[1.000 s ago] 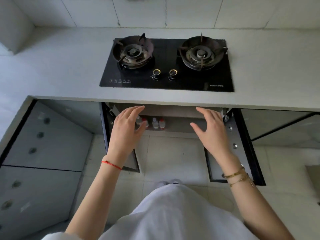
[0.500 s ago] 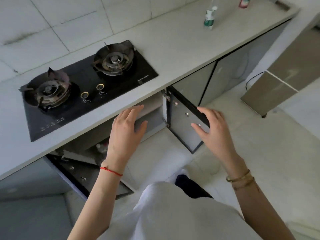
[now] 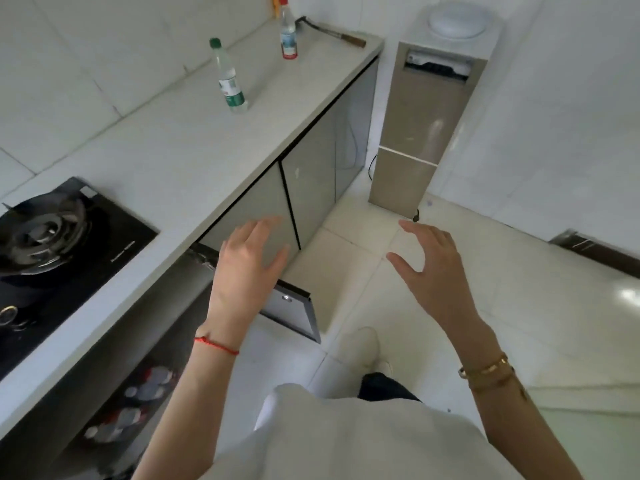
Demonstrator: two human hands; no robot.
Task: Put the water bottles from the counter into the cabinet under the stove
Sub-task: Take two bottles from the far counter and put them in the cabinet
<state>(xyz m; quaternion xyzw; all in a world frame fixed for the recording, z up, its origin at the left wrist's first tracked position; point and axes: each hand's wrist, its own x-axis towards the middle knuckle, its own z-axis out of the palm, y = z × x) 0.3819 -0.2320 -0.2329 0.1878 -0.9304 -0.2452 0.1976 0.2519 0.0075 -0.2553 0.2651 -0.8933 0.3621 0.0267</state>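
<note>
Swung right from the stove — left hand (image 3: pixel 247 268), right hand (image 3: pixel 433 268) splayed, empty

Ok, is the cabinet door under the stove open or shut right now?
Open. The cabinet door swings out over the floor, and bottle caps show inside the cabinet below the stove.

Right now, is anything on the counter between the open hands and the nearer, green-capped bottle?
Nothing visible. Both the left hand and right hand are empty, and the counter lies bare up to the green-capped bottle. The red-capped bottle stands farther back.
</note>
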